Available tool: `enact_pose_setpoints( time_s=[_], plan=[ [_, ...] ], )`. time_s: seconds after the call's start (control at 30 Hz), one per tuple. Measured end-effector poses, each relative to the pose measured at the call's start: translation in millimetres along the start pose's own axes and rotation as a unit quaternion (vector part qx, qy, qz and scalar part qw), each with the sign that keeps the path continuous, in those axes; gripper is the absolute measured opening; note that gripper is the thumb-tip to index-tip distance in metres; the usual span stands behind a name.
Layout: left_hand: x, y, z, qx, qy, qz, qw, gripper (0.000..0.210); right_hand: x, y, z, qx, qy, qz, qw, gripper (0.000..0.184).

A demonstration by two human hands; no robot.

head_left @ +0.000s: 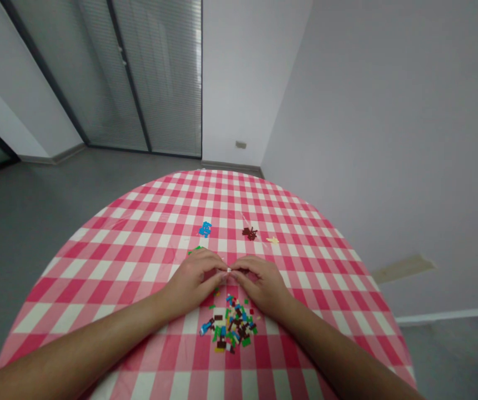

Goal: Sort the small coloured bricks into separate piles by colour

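My left hand (201, 275) and my right hand (261, 280) meet fingertip to fingertip over the table. Pinched between them is a small white toy brick (229, 270), mostly covered by the fingers. Closer to me, just below both hands, lies a mixed pile of small toy bricks (234, 325) in brown, green, blue, white and other colours. Some green bricks (196, 250) show past the left hand, which partly hides them.
Beyond the hands lie a blue brick cluster (205, 229), a dark brown cluster (250, 233) and a few cream pieces (272, 240). A red-and-white checked cloth covers the round table (139, 261). A wall (388, 139) rises on the right.
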State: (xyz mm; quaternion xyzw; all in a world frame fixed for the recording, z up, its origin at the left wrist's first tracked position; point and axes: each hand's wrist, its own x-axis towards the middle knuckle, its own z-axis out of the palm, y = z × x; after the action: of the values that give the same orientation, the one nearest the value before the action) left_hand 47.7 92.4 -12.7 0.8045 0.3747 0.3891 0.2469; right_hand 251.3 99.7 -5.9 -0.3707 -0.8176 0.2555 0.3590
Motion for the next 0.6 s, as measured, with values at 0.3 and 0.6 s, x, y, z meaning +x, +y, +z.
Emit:
enact_pose_setpoints(
  time_s=[0.3, 0.6],
  plan=[
    [-1.9, -2.8, -0.5, 0.036, 0.043, 0.064, 0.996, 0.008, 0.9, 0.3, 0.7, 0.02, -0.009, 0.015, 1.0, 0.01],
    [1.2, -4.5, -0.2, 0.011, 0.029, 0.109, 0.994, 0.005, -1.0, 2.1, 2.6, 0.057, -0.014, 0.032, 0.998, 0.01]
  ],
)
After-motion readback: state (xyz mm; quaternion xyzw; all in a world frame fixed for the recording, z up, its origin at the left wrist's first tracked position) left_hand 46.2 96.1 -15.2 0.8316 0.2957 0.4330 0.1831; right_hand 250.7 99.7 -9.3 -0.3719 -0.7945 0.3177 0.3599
